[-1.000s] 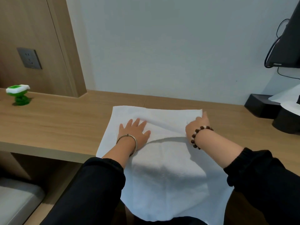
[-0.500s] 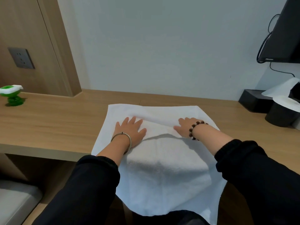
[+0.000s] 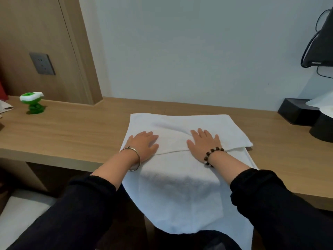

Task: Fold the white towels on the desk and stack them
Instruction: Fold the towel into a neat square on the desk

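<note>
Both hands, left hand [image 3: 144,144] and right hand [image 3: 203,143], are lying flat, fingers spread, gripping nothing, pressing the white towel's [image 3: 180,186] folded-over far flap on the desk [image 3: 72,134].

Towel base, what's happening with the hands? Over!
Left hand, right hand flat, open on white towel. Far flap folded; near end hangs off desk. Nothing blocking.

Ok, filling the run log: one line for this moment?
left hand: flat on white towel | right hand: flat on fold | towel: overhangs desk edge
</note>
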Tool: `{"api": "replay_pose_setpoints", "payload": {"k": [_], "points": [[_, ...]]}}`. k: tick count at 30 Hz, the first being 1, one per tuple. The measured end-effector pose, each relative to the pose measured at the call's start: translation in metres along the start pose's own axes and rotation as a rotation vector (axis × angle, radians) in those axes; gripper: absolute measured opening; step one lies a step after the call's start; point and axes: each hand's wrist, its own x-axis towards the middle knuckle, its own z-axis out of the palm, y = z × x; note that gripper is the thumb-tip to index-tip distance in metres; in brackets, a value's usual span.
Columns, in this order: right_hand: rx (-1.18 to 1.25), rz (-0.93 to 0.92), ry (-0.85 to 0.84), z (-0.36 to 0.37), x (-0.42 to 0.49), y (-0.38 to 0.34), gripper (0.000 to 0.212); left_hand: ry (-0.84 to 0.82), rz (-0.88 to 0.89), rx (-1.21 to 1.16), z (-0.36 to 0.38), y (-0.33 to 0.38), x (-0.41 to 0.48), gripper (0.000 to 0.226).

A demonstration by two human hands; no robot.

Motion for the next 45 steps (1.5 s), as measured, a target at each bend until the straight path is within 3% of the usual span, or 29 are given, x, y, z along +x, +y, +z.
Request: {"api": "replay_pose_setpoints", "payload": {"k": [4,7,9,12,14,22,26,29,31,34,36,41,45], "points": [[-0.107,0.077,-0.057,-0.015,0.010,0.008,0.057,0.003,-0.044,0.012,-0.007,-0.045,-0.023,0.052],[-0.307,0.174,0.036,-0.025,0.010,-0.012,0.056,-0.027,-0.024,0.091,-0.006,-0.064,-0.035,0.053],[-0.184,-0.053,0.106,-0.024,0.008,-0.040,0.053,-0.011,-0.009,0.102,-0.003,-0.068,-0.038,0.052],[0.197,-0.367,-0.106,-0.022,-0.005,-0.078,0.054,0.011,0.004,0.106,-0.001,-0.069,-0.038,0.054],[0.205,-0.428,-0.167,-0.017,-0.010,-0.087,0.059,-0.002,0.030,0.094,-0.002,-0.073,-0.036,0.057],[-0.007,-0.482,0.111,-0.018,-0.013,-0.093,0.030,0.022,0.090,0.077,-0.001,-0.083,-0.037,0.071],[0.048,-0.327,0.156,-0.039,0.002,-0.108,0.031,0.035,0.078,0.058,-0.002,-0.080,-0.039,0.073],[0.195,-0.176,0.418,-0.056,0.009,-0.130,0.035,0.046,0.077,0.045,-0.003,-0.079,-0.042,0.073],[0.106,-0.202,0.514,-0.051,0.006,-0.144,0.034,0.059,0.078,0.039,-0.004,-0.078,-0.043,0.073],[-0.073,-0.337,0.238,-0.021,-0.001,-0.156,0.030,0.103,0.093,-0.002,-0.005,-0.077,-0.043,0.074],[-0.027,-0.405,0.052,-0.005,-0.004,-0.153,0.032,0.151,0.101,-0.068,-0.005,-0.077,-0.042,0.073],[0.180,-0.472,-0.059,-0.003,-0.002,-0.136,0.042,0.230,0.080,-0.257,-0.006,-0.078,-0.046,0.091],[0.284,-0.436,-0.126,-0.009,-0.001,-0.120,0.050,0.194,0.181,-0.165,-0.004,-0.082,-0.048,0.055]]}}
